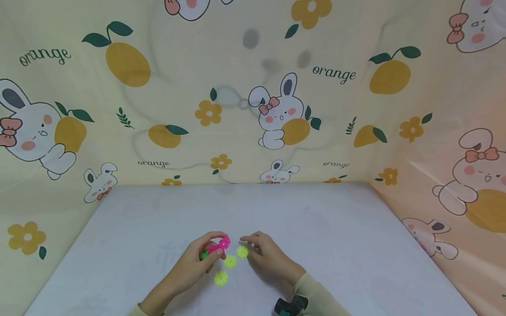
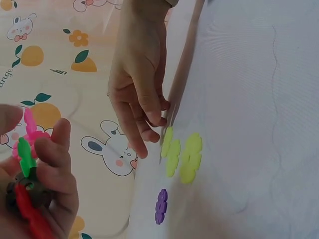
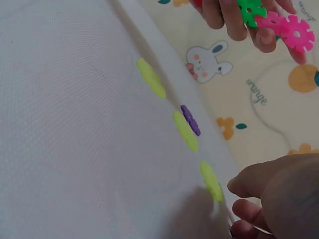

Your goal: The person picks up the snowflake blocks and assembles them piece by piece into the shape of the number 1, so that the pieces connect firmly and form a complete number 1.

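Hand (image 1: 270, 259) hovers, purple disc (image 2: 161, 207) seemingly beside yellow discs (image 1: 230, 262).

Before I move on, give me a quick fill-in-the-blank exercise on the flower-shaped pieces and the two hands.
1. In the left wrist view, the left hand holds a pink piece, a green piece, a dark piece and a ____ piece.
2. On the white table lie exactly ____ yellow pieces.
3. Besides these, both wrist views show a ____ piece lying on the table.
4. The right hand visibly holds ____.

Missing words: red; three; purple; nothing.
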Motion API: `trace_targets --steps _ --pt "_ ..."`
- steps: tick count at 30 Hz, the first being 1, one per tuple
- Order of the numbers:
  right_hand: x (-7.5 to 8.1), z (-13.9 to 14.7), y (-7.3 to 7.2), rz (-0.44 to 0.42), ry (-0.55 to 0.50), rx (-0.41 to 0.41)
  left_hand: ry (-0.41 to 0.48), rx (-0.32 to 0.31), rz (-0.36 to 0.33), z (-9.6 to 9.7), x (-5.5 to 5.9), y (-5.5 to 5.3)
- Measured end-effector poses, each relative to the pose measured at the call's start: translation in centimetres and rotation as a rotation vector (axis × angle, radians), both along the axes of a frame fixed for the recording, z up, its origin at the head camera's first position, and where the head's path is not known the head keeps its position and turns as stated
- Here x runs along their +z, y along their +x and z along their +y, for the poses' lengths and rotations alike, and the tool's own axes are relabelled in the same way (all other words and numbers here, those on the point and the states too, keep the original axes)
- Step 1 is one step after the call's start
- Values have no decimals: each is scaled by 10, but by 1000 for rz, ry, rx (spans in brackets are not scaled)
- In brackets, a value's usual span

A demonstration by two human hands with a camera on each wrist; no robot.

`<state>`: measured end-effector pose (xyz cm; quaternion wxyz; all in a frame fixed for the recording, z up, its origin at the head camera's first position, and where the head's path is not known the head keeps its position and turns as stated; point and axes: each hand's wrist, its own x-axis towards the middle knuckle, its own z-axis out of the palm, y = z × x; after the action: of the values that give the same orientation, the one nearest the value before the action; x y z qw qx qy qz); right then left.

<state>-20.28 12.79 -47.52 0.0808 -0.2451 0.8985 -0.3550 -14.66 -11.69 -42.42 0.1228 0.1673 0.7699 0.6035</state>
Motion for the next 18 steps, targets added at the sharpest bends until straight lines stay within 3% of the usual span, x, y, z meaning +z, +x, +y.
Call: trace_targets --steps 9,18 --pt "0 2 0 -20 16 12 -89 22 128 0 -9 -3" --pt "-4 -1 3 60 80 20 -52 5 132 0 -10 -3"
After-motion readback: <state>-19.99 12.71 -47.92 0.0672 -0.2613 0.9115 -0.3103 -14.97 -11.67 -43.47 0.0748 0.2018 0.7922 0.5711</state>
